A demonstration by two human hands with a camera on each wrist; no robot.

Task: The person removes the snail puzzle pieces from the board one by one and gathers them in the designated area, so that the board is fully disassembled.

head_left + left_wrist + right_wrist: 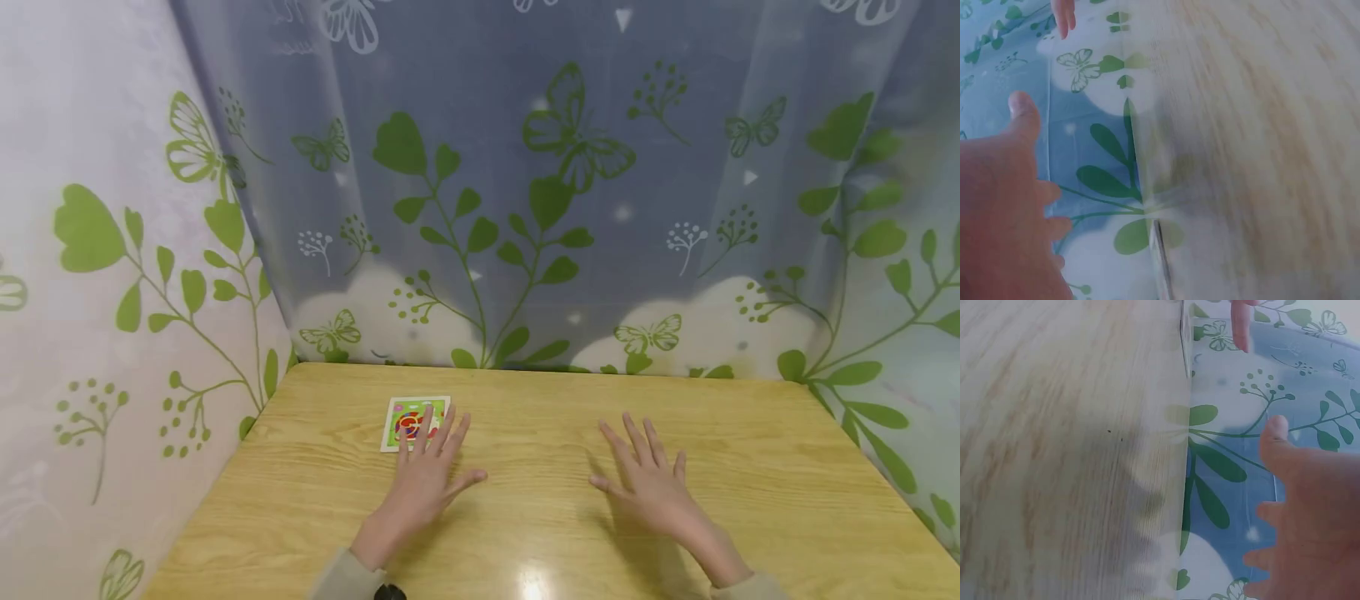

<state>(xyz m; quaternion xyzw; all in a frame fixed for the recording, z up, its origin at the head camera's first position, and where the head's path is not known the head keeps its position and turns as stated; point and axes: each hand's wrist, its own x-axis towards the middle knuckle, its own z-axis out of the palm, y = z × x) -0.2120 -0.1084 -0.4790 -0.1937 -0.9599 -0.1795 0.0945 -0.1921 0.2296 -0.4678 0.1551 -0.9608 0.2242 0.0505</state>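
Observation:
A small square board [395, 433] with a white border and a green, red and blue picture lies flat on the table's left half. My left hand [426, 487] hovers over the table with fingers spread, its fingertips overlapping part of the picture in the head view. The left wrist view shows the board [1160, 262] almost edge-on, apart from the hand [1007, 212]. To the right, my right hand [654, 496] is also raised above the wood, fingers spread and holding nothing. Its thumb and fingertips show in the right wrist view [1319, 506], away from the tabletop.
The light wooden table [525, 417] has a grain pattern and a bright glare spot near its front. A curtain [480, 208] printed with green leaves and butterflies hangs behind the back edge, with similar cloth [112, 333] along the left and right sides.

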